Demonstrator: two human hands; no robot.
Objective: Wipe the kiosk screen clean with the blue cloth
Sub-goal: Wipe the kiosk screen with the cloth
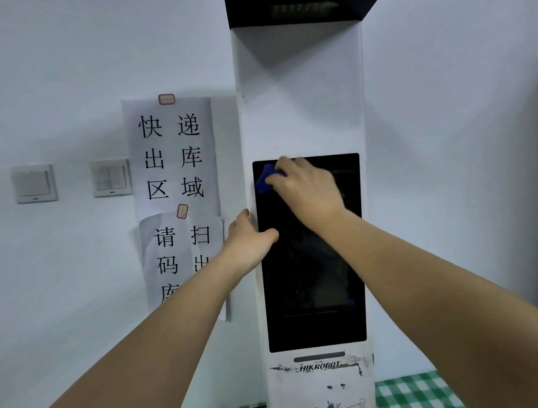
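Blue bunched cloth (265, 178) on glossy screen (312, 277)

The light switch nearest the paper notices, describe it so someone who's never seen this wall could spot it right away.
Start at the white kiosk column and move left past the paper notices taped to the wall. Three pale switch plates sit in a row there; the light switch you want is the rightmost, almost touching the paper. Unlike the two single-rocker plates, its face is split into two rockers.
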